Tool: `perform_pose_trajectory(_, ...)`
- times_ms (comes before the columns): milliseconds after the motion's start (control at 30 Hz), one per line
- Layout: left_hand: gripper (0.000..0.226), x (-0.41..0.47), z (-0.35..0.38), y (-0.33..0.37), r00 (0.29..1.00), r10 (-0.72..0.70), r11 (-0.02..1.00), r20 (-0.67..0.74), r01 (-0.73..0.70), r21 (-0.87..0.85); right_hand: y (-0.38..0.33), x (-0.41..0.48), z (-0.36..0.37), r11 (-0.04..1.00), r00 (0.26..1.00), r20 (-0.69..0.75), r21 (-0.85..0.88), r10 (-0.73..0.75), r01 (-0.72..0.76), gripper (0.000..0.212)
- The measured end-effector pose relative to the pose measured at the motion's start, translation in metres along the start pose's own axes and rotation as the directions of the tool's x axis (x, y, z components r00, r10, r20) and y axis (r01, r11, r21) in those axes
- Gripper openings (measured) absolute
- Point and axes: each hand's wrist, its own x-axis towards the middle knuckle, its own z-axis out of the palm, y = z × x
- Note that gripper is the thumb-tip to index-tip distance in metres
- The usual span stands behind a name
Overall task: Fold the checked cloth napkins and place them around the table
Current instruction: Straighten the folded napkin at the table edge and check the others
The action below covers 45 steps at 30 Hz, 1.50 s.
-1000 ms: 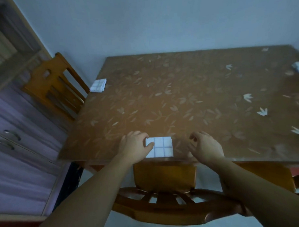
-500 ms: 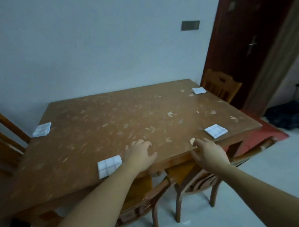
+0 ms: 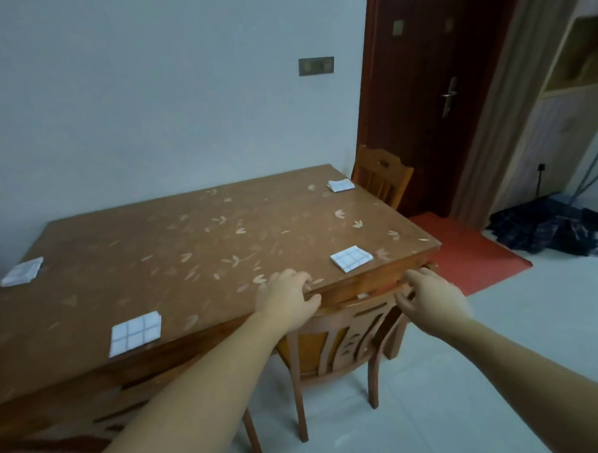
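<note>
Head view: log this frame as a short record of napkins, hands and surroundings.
napkins: four folded, on the table: near-left napkin, near-right napkin, far-right napkin, far-left napkin
left hand: rests on the table's near edge, holds nothing
right hand: beside the chair top rail, contact unclear
surroundings: door, red mat

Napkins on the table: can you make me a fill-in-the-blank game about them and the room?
1. The table has ____ folded checked napkins lying on it.
2. The left hand rests on the table's near ____.
3. The floor mat by the door is coloured ____.
Missing words: four; edge; red.
</note>
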Motion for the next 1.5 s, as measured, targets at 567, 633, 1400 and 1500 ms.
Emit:
perform_pose_trajectory(567, 0.044, 0.146, 0.054, 0.036, 0.991, -0.135, 0.991, 0.019, 0.135, -0.017, 0.077, 0.151, 0.032, 0.994, 0.991, 0.084, -0.034, -0.103, 0.106, 0.032)
perform_pose_trajectory(633, 0.044, 0.167, 0.064, 0.028, 0.987, -0.159, 0.987, 0.032, 0.16, -0.029, 0.081, 0.174, 0.042, 0.994, 0.99, 0.11, -0.049, -0.088, 0.093, 0.033)
perform_pose_trajectory(1400, 0.036, 0.292, 0.223, 0.046, 0.882, -0.459, 0.86, 0.102, 0.47, -0.198, 0.092, 0.32, 0.227, 0.971, 0.868, 0.493, 0.232, -0.063, -0.061, 0.034)
perform_pose_trajectory(1500, 0.029, 0.301, 0.231, 0.046, 0.876, -0.478, 0.848, 0.068, 0.48, -0.224, 0.088, 0.324, 0.237, 0.973, 0.881, 0.47, 0.222, -0.053, -0.06, 0.039)
